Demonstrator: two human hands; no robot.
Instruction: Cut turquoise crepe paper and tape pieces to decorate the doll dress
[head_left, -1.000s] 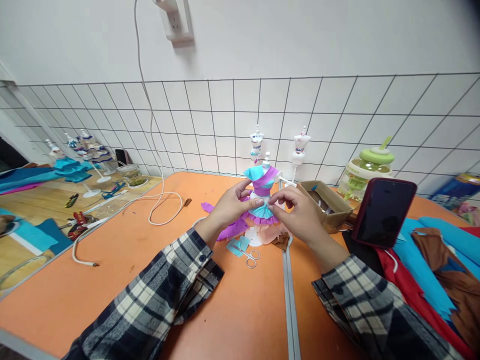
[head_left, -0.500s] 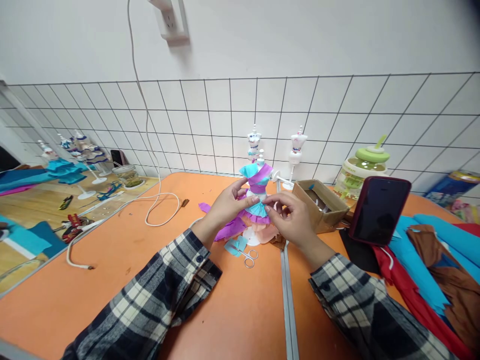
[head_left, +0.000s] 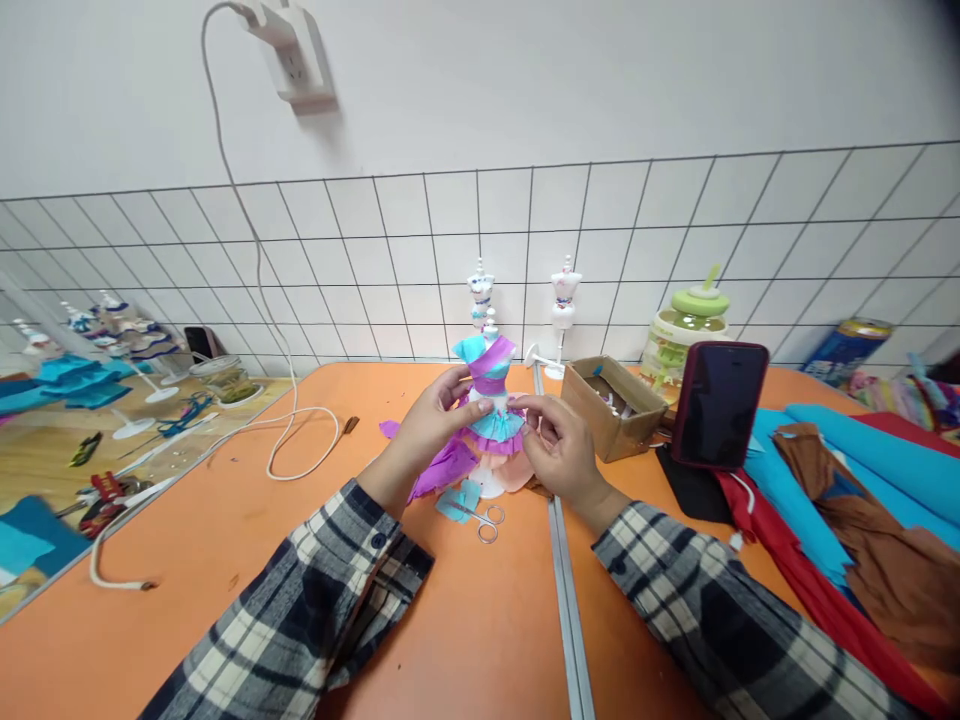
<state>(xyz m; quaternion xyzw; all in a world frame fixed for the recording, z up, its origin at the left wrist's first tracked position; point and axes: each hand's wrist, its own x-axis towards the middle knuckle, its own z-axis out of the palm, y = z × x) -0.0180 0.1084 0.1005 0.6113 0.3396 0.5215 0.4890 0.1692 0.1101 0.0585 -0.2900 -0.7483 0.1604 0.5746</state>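
Left hand [head_left: 429, 428] has the small dress form [head_left: 490, 384] clasped at the waist: thumb across the front, fingers tucked behind! Right hand [head_left: 561, 442] is in from the other side, index and thumb bent at the edge of the blue skirt [head_left: 496, 424]; whether they pinch cloth, you can't tell. Both forearms angle inward, and the form stands upright between them, above the orange surface [head_left: 465, 630].

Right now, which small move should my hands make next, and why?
Perhaps the right hand should gently smooth the blue ruffle while the left hand steadies the dressed mannequin, since both hands are at the ruffle and its folds look gathered.
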